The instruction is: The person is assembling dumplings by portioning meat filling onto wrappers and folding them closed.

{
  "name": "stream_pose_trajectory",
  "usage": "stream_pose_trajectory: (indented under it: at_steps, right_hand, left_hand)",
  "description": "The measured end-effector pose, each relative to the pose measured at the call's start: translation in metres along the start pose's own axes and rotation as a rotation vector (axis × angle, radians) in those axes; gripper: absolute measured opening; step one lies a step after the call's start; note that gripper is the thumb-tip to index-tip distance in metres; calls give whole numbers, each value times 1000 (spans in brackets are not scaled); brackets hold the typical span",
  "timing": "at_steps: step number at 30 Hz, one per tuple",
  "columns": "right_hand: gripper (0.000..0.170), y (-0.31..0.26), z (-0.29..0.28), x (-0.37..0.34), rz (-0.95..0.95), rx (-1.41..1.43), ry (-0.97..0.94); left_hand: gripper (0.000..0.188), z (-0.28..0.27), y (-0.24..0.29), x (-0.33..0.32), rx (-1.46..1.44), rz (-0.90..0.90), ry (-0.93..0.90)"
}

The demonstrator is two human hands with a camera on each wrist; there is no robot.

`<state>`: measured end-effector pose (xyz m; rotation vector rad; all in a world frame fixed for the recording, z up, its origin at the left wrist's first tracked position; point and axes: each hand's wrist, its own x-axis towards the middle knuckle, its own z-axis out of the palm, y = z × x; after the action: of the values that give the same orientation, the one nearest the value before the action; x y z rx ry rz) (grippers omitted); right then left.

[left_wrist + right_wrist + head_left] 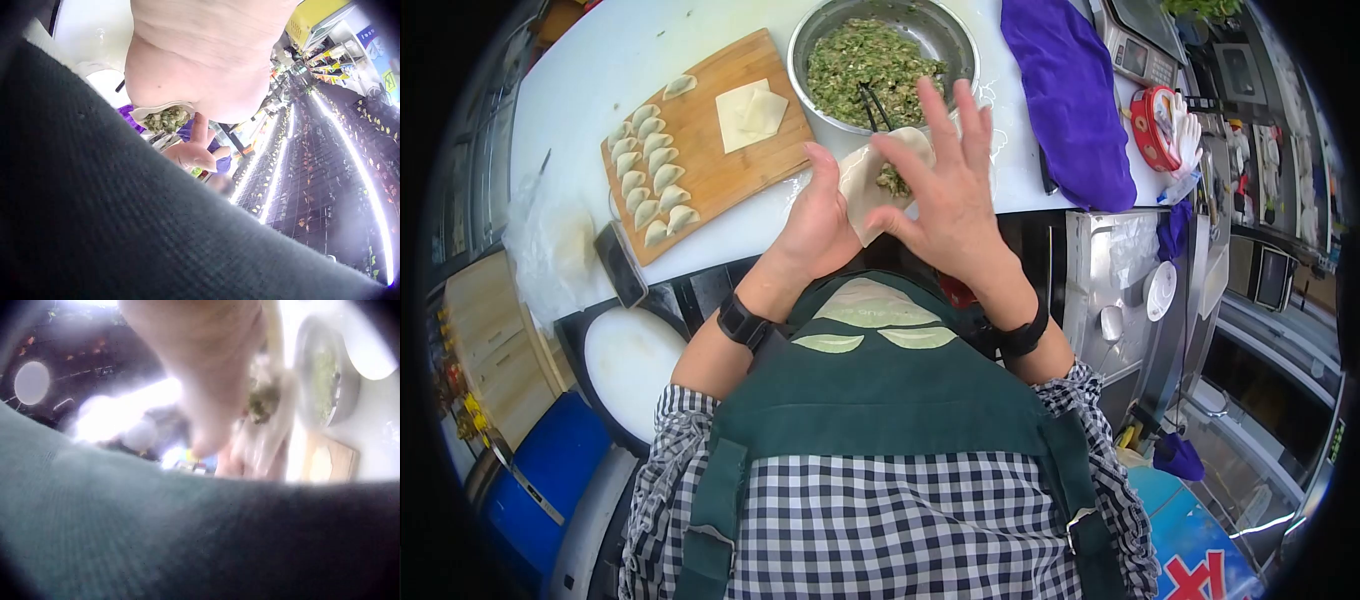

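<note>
White tabletop (pixel 580 60) across the upper frame, and at upper center an open left hand (pixel 818 220) supports a filled wrapper (pixel 860 190) that the spread right hand (pixel 950 190) touches with thumb and forefinger, where light pressure and centered filling (pixel 892 182) should help prevent tears or spills.

To my right I see a purple cloth (pixel 1072 110) on the white surface (pixel 600 60), a digital scale (pixel 1145 62) just beside it, and a red tin (pixel 1144 135) with white gloves (pixel 1184 132). To my left, a phone (pixel 620 266) sits tilted at the surface's edge, near a crumpled clear plastic bag (pixel 550 245); a white round top (pixel 632 365) shows below.
</note>
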<state>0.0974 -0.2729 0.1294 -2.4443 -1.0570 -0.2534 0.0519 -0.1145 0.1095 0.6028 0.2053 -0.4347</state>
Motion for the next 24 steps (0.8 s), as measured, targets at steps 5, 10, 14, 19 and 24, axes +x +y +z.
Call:
stream_pose_trajectory:
  at_steps: [5,10,14,19,24]
  right_hand:
    - [69,-3,-10,-1,-21,11,48]
    - [63,-14,-10,-26,-222,178,19]
    - [59,-12,-5,-31,-206,116,-51]
    - [58,9,0,-33,-106,-16,70]
    - [55,-14,-5,-24,-151,116,34]
  left_hand:
    - [89,-5,-1,0,-47,48,-31]
    - [89,-6,12,-3,-271,32,19]
    - [87,-7,20,-3,-336,82,-21]
    - [86,-2,29,-4,-330,169,7]
    - [86,0,32,-3,-348,214,-29]
